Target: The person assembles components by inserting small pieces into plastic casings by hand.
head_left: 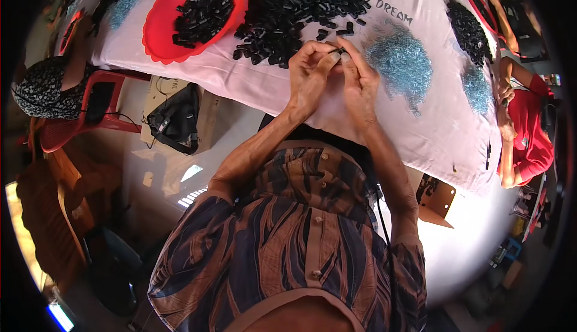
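Observation:
My left hand and my right hand meet over the near edge of the cloth, fingers closed in a pinch. Between their fingertips sits a small black piece, mostly covered by the thumbs. Just beyond the hands spreads a big heap of short black cylindrical pieces, a few lying loose at its near side. To the right of my right hand lies a pile of tiny clear-bluish slivers, too fine to name. A red scalloped basin at the left holds more black pieces.
A pale pink printed cloth covers the table. At right, a person in red works beside another black heap. Another person sits at left near a red chair. A black bag rests on a cardboard box.

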Tool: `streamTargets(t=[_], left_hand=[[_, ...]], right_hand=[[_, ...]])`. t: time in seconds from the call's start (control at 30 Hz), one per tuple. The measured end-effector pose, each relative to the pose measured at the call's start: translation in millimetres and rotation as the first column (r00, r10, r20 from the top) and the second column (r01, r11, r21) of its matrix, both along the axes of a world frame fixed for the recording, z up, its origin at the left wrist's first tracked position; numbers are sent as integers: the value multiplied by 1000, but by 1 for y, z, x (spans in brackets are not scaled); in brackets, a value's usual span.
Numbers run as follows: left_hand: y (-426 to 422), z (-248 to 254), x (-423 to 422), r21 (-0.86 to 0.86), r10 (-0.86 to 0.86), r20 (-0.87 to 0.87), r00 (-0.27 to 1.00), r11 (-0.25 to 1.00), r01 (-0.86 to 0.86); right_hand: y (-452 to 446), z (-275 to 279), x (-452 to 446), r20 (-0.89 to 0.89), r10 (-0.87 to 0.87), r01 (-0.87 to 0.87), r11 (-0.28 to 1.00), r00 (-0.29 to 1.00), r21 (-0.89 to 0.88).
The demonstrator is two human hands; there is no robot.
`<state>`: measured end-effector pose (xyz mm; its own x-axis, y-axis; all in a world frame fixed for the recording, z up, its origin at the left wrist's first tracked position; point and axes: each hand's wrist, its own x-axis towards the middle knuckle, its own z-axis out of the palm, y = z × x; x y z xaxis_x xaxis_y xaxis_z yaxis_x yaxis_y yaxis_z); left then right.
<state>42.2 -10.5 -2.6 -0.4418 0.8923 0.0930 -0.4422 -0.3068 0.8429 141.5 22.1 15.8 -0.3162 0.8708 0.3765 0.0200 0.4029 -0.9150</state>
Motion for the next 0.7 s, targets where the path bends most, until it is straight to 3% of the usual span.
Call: streamTargets(t=[0.07, 0.13, 0.17, 0.23, 0.27, 0.33, 0.57, 0.63, 0.7], left_hand=[[1, 1, -1, 1, -30, 30, 999, 1000, 30], [2, 2, -3, 6, -59, 70, 996, 998, 59], [2, 2, -3, 11, -95, 119, 988, 995, 95], [2, 1, -3, 18, -137, 167, 976, 990, 136], [3, 1, -4, 18, -161, 186, 969, 987, 160], [4, -1, -5, 22, -186, 201, 962, 982, 186], [4, 0, -6, 49, -226, 218, 950, 974, 220], [3, 2, -6, 62, -233, 222, 947, 972, 225], [3, 5, -4, 74, -216, 306, 927, 976, 203]], right_hand=[[1, 3, -1, 7, 16, -16, 998, 1000, -68], [4, 5, -1, 63, -21, 12, 991, 998, 134], [4, 7, 0, 62, -26, 17, 991, 998, 134], [2, 12, 4, -16, 54, -55, 993, 998, -105], [4, 10, 6, -18, 50, -51, 993, 999, -103], [9, 6, 9, 27, 59, -58, 998, 998, -22], [10, 7, 14, 65, 70, -71, 997, 995, 11], [10, 8, 16, 156, 94, -103, 993, 983, 53], [11, 5, 15, 164, 98, -117, 987, 982, 109]])
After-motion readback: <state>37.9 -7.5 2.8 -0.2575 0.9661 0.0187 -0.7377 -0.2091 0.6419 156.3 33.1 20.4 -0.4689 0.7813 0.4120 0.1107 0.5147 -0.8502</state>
